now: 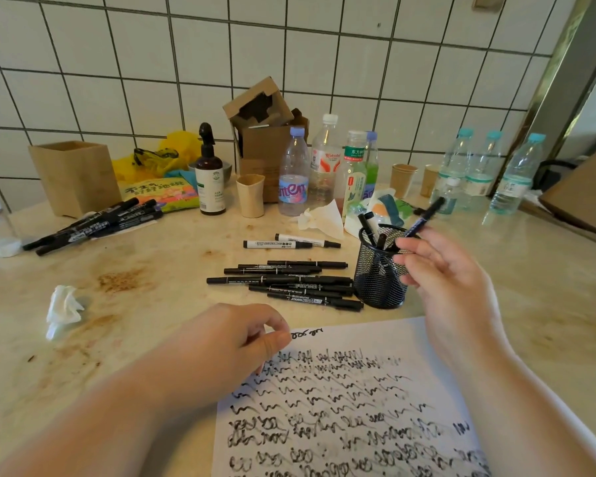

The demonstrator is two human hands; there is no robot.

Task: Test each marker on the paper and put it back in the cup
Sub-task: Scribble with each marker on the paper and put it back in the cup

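Right hand (441, 270) raised, pinching marker (424, 218) — above mesh cup (379, 273).

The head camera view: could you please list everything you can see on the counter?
mesh cup: one, black, right of centre, some markers inside
held marker: one, black, above the cup
loose markers: several, black, left of the cup
whiteboard markers: two, white, behind those
marker pile: several, black, far left
paper: one, white, scribbled, front
plastic bottles: several, clear, back
pump bottle: one, brown, back
wooden box: one, tan, back left
tissue: one, white, left
left hand: rests on the paper's edge
right hand: holds the marker
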